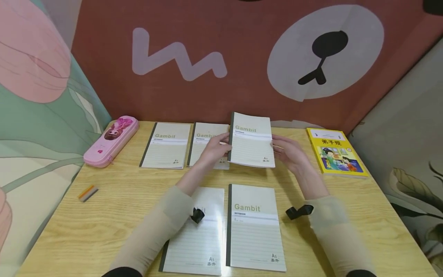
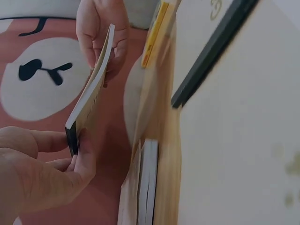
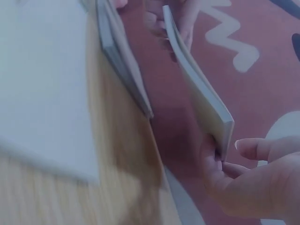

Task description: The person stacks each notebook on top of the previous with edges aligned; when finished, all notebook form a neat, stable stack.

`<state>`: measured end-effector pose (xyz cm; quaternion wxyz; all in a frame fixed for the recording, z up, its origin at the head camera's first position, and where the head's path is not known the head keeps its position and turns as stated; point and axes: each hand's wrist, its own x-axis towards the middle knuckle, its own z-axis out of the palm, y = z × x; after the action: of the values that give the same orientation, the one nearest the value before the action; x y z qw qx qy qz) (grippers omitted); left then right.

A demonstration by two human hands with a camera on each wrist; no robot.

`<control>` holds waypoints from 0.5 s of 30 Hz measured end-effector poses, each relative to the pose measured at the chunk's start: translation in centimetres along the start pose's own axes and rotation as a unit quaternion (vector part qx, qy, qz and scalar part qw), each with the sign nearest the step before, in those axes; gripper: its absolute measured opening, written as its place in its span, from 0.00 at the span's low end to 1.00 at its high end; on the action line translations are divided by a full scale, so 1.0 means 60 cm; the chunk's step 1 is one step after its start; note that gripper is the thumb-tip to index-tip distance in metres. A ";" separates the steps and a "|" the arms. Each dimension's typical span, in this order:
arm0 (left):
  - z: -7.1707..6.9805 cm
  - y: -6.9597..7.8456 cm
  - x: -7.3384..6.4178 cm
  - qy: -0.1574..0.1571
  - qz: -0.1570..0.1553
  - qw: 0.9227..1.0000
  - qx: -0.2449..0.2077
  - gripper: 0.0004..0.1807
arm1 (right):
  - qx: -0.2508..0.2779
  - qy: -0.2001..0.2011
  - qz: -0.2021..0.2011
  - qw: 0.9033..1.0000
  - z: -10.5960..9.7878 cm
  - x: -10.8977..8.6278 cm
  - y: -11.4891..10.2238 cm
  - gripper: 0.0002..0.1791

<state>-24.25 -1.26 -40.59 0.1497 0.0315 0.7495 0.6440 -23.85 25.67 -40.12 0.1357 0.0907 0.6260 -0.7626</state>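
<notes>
Both hands hold a pale Gambit notebook [image 1: 252, 152] with a dark spine, raised and tilted above the back of the table. My left hand [image 1: 215, 149] pinches its spine edge, thumb on one face and fingers on the other, as the left wrist view shows. At the opposite edge, my right hand [image 1: 293, 154] grips the notebook, with its fingers under the cover and the thumb by the edge. Behind the left hand lies a matching notebook [image 1: 209, 129], partly hidden. Below the raised one are a front right notebook [image 1: 255, 234] and a front left notebook [image 1: 194, 246], overlapped by the left sleeve.
Another notebook [image 1: 165, 150] lies at the back left, beside a pink pencil case [image 1: 112, 140]. A yellow picture book [image 1: 337, 154] sits at the back right. Small orange and grey sticks [image 1: 88, 193] lie near the left edge. A painted wall [image 1: 242, 88] borders the wooden table [image 1: 114, 231].
</notes>
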 end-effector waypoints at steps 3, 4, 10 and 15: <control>-0.025 -0.001 -0.008 0.009 0.003 1.000 0.005 0.33 | -0.003 -0.014 -0.006 1.000 0.022 0.005 0.000 0.30; -0.033 -0.001 -0.010 0.012 0.004 1.000 0.007 0.33 | -0.004 -0.018 -0.008 1.000 0.029 0.007 0.000 0.30; -0.081 -0.002 -0.023 0.032 0.005 0.999 0.025 0.31 | 0.009 -0.031 -0.012 0.999 0.074 0.017 0.003 0.28; -0.112 -0.009 -0.029 0.047 -0.011 0.998 0.027 0.31 | 0.003 -0.042 -0.015 0.999 0.107 0.026 0.008 0.28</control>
<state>-24.30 -8.20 -39.94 0.1205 -0.0028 0.7731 0.6228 -24.95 19.14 -39.79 0.1502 0.0500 0.6191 -0.7692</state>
